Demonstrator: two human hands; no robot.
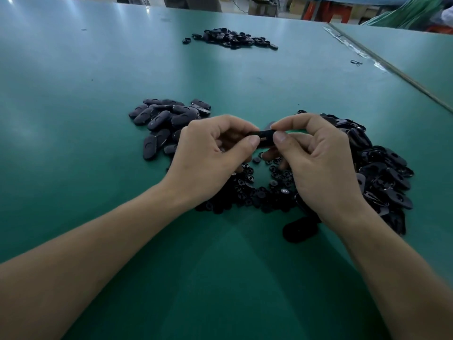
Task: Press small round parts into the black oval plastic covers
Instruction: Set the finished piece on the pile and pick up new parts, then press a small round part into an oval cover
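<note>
1. Small round parts [259, 190] are lying heaped on the green table [98, 133], just nearer than the held cover.
2. Left hand [210, 153] and right hand [316, 155] are pinching one black oval cover [263, 138] by its ends.
3. Cover heaps are lying left [166, 123] and right [382, 173] of that cover.
4. A far heap [232, 38] is sitting well beyond it.

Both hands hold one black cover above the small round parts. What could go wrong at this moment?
1. The cover is pinched near its ends by the left hand and right hand; under pressing it might slip out.
2. It would likely drop onto the small round parts below and scatter them.
3. The left pile and right pile of covers look alike, so finished and unfinished ones could get mixed.
</note>
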